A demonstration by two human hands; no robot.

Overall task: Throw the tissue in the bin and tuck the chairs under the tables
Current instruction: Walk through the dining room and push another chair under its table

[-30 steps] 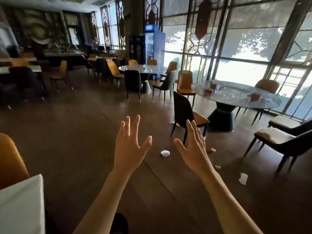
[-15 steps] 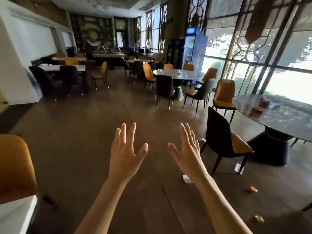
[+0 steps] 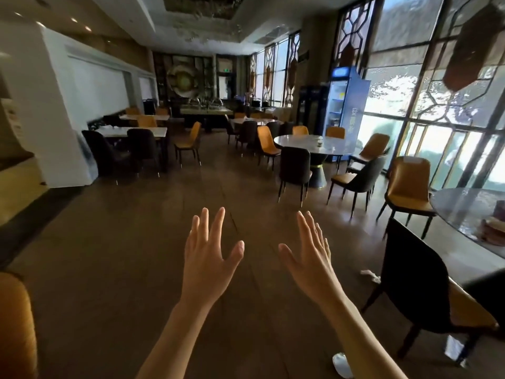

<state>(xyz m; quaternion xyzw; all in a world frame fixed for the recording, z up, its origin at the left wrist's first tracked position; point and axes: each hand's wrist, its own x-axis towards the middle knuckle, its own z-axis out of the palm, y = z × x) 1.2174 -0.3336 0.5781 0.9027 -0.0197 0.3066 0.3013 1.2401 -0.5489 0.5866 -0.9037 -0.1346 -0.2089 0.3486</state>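
My left hand [image 3: 209,258] and my right hand [image 3: 310,259] are raised in front of me over the wooden floor, fingers spread, holding nothing. A crumpled white tissue [image 3: 341,365] lies on the floor just under my right forearm. Another white scrap [image 3: 370,275] lies beside a dark chair with an orange seat [image 3: 415,291], which stands pulled out from the round glossy table [image 3: 464,212] at the right. A flat white paper [image 3: 453,348] lies under that chair. No bin is in view.
An orange chair [image 3: 408,187] and a dark chair [image 3: 360,177] stand loose near a farther round table [image 3: 308,142]. More tables and chairs fill the left and back. An orange chair back [image 3: 15,326] is at my lower left. A blue fridge [image 3: 345,102] stands by the windows.
My view has swung left and upward along the room; the near round table and dark chair slid to the right edge. The tissue has come closer underfoot. Both hands stay open and raised.
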